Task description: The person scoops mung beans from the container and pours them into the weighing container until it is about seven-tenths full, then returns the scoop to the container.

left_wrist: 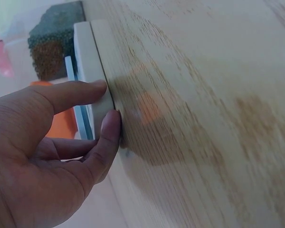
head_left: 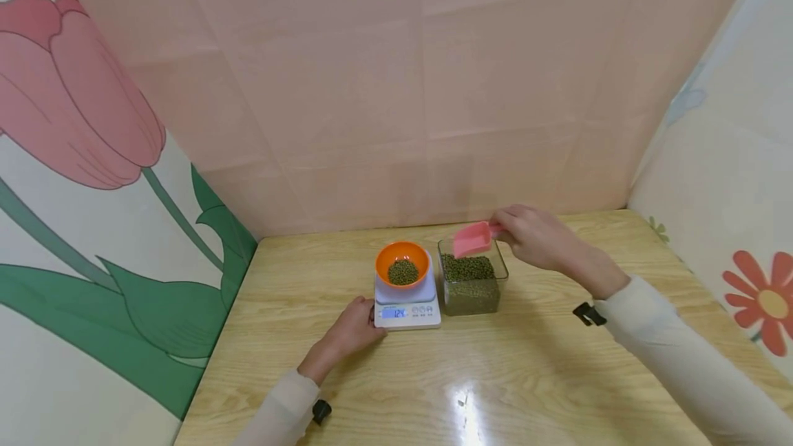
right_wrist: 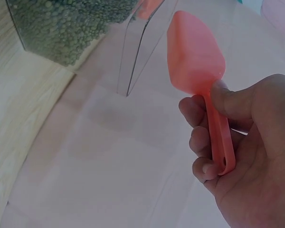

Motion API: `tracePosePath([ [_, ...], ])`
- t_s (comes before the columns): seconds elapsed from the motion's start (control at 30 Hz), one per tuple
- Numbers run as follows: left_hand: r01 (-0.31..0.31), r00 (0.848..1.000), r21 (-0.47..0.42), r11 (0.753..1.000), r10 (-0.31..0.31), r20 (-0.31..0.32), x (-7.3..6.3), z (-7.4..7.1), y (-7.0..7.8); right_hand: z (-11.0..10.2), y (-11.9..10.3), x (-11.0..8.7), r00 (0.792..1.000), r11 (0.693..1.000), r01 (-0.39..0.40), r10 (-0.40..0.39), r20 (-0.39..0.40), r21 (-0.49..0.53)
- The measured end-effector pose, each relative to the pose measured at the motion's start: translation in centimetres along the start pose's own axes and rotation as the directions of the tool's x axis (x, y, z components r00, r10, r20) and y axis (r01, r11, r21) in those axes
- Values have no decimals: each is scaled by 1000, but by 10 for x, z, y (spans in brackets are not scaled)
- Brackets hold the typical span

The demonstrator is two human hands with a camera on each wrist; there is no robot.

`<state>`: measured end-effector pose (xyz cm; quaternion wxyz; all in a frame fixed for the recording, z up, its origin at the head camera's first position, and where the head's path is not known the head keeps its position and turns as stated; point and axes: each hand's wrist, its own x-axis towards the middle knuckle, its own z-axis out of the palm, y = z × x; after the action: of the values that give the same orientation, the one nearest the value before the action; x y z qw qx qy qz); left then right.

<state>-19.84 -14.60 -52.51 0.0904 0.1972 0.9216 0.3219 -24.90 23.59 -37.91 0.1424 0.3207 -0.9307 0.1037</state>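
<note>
Two hands: right point(head_left: 535, 236) grips pink scoop point(head_left: 473, 239), seemingly above beans point(head_left: 468, 268); left point(head_left: 355, 325) pinches scale point(head_left: 405, 323).

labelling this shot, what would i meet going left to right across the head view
Tulip → left hand → scale → box → right hand → red flower

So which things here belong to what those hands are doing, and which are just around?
Seemingly part of the job:
pink scoop, in the right hand
clear container of green beans
orange bowl with beans
scale under the bowl, its corner held by the left hand

Just background:
tulip picture
red flower picture
pink backdrop
</note>
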Motion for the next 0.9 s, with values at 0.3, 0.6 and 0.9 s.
tracePosePath([
  [0.3,24,1000,14,1000,-24,4,1,0,0,1,4,-6,1000,1000,-3,3,14,-22],
  [0.6,34,999,2,999,-34,11,2,1,-3,6,6,-9,999,999,18,-17,33,-33],
  [0.9,19,1000,4,1000,-19,11,2,1,-4,16,7,-11,998,998,42,-39,59,-48],
])
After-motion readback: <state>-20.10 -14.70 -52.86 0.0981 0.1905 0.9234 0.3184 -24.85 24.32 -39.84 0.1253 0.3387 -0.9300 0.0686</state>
